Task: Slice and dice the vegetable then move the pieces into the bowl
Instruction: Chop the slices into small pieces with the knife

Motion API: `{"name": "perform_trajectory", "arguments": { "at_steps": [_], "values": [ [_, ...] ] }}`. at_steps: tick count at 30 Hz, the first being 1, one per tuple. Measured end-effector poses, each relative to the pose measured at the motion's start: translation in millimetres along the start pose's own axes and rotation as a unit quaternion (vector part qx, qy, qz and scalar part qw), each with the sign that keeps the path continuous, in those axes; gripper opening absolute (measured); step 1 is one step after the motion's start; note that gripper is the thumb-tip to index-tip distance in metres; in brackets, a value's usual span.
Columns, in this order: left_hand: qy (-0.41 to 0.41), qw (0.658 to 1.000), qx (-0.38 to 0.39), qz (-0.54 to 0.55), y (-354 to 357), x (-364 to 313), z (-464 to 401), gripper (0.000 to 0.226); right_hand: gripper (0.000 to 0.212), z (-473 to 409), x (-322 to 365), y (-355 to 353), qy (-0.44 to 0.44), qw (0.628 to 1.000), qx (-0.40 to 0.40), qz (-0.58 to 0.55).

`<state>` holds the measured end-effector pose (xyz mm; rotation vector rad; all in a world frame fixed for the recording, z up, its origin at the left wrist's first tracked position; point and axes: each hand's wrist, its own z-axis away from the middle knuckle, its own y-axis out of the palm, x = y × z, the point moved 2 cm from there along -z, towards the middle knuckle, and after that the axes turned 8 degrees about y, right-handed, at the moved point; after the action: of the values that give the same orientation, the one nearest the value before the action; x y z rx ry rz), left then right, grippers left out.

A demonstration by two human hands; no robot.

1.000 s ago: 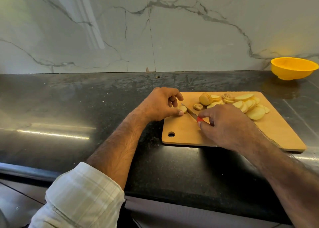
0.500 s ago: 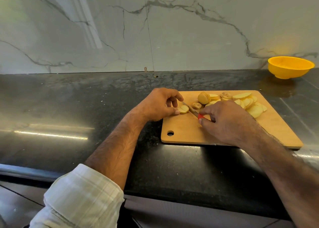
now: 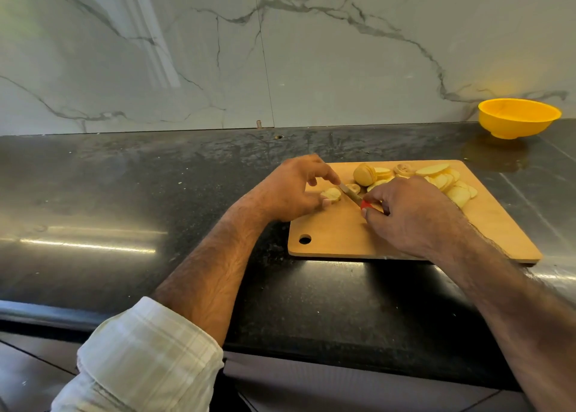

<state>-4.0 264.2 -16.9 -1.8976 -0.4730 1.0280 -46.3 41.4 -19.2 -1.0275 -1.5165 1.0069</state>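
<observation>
1. A wooden cutting board (image 3: 374, 237) lies on the dark, glossy surface (image 3: 124, 209), a round hole near its front left corner.
2. The left hand (image 3: 293, 190) sits at the board's left edge, fingers curled, thumb and fingertips steadying a small stack of potato slices (image 3: 332, 194) against the board.
3. The right hand (image 3: 411, 215) is wrapped around the red handle of a knife (image 3: 352, 193); only a bit of red shows past the fingers.
4. The blade angles up and to the left, its tip up by the left forefinger and its edge just beside the held slices; I can't tell whether it is touching them.
5. Just past the blade lies one small round piece (image 3: 353, 188) on its own.
6. Farther back on the board stands an uncut end of the potato (image 3: 364, 174), with cut rounds (image 3: 381, 173) leaning against it.
7. Along the board's far right, more sliced rounds (image 3: 448, 182) are fanned out, overlapping, partly hidden behind the right hand.
8. A yellow bowl (image 3: 519, 117) stands on the surface at the back right, near the marble wall (image 3: 280, 53), well apart from the board.
9. A rolled-up pale checked sleeve (image 3: 146, 358) covers the left arm near the elbow.
</observation>
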Motion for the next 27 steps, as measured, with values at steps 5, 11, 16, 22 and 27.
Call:
{"name": "perform_trajectory", "arguments": {
  "at_steps": [5, 11, 16, 22, 27],
  "values": [
    [-0.011, 0.999, 0.031, -0.028, 2, -1, -1, 0.029, 0.037, 1, -1, 1, 0.009, 1.000, 0.004, -0.010],
    [-0.029, 0.997, -0.026, -0.062, 8, -2, -4, 0.026, 0.039, 2, 3, -2, 0.012, 1.000, 0.009, 0.003],
    [-0.047, 0.997, -0.063, -0.022, 7, -1, -4, 0.033, 0.039, 2, 4, -2, 0.001, 1.000, 0.006, 0.017],
    [-0.056, 0.997, -0.052, -0.020, 4, 9, -3, 0.037, 0.039, 3, 6, 0, -0.003, 1.000, 0.011, 0.014],
    [-0.060, 0.996, -0.059, -0.010, 6, 13, -6, 0.022, 0.037, 1, 2, -2, 0.007, 1.000, -0.009, 0.008]
  ]
}}
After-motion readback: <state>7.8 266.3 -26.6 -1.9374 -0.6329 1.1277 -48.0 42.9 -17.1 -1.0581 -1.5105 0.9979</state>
